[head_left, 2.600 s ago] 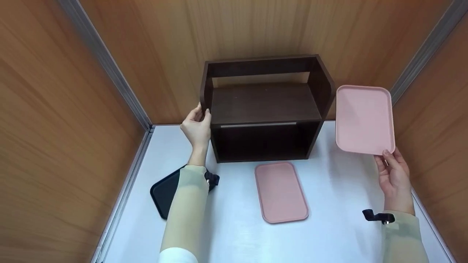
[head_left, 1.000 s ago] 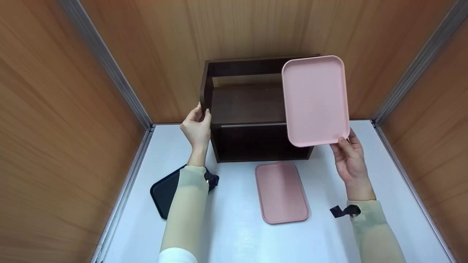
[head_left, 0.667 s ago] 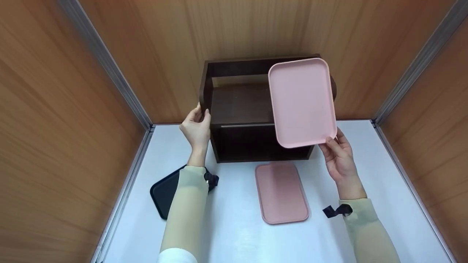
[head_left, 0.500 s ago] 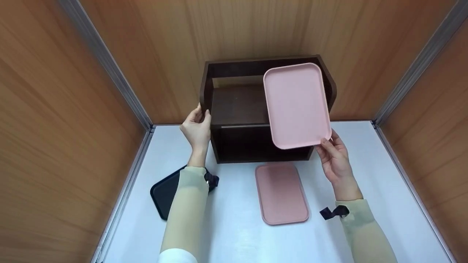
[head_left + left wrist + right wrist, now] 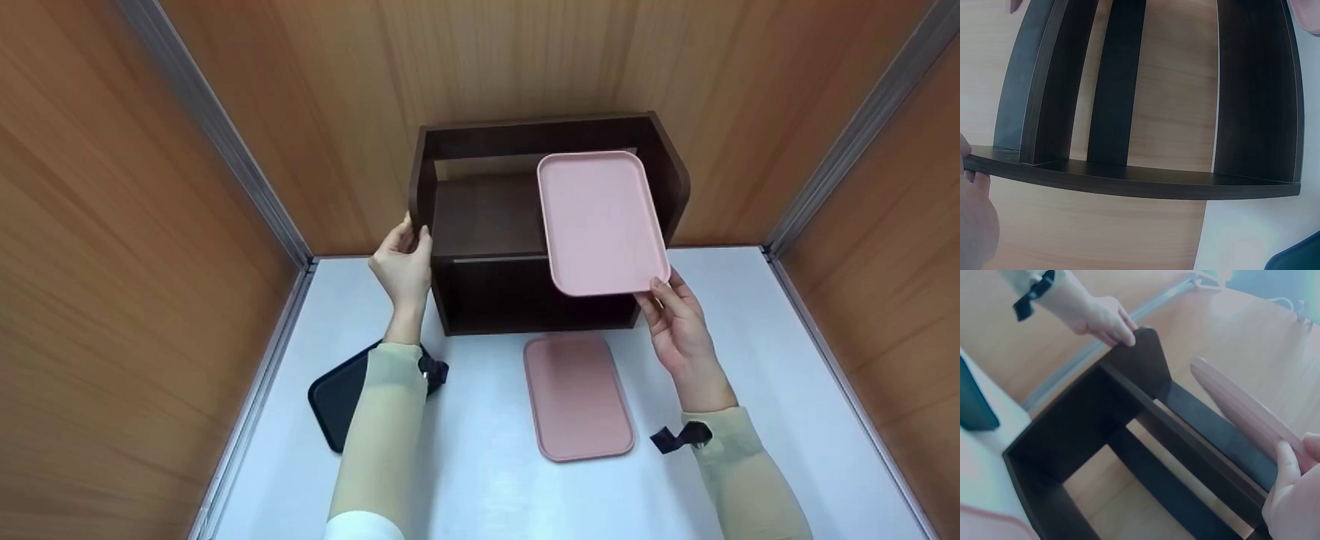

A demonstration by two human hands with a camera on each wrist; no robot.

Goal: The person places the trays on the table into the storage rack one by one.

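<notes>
A dark brown wooden shelf unit (image 5: pixel 487 217) stands at the back of the white table (image 5: pixel 750 375). My left hand (image 5: pixel 403 262) grips the front edge of its left side panel (image 5: pixel 1027 101); the same hand (image 5: pixel 1103 320) shows in the right wrist view. My right hand (image 5: pixel 675 326) pinches the near corner of a light pink tray (image 5: pixel 600 221) and holds it tilted over the right part of the upper shelf. In the right wrist view the pink tray (image 5: pixel 1241 410) appears edge-on above the shelf unit (image 5: pixel 1129 439). A second, darker pink tray (image 5: pixel 577 394) lies flat before the unit.
A black tray (image 5: pixel 337 394) lies on the table at the left, partly under my left forearm. Wooden walls enclose the table on three sides, with metal strips in the corners.
My right hand has carried the light pink tray from the far right leftward and down over the upper shelf. The left hand has kept its grip on the side panel.
</notes>
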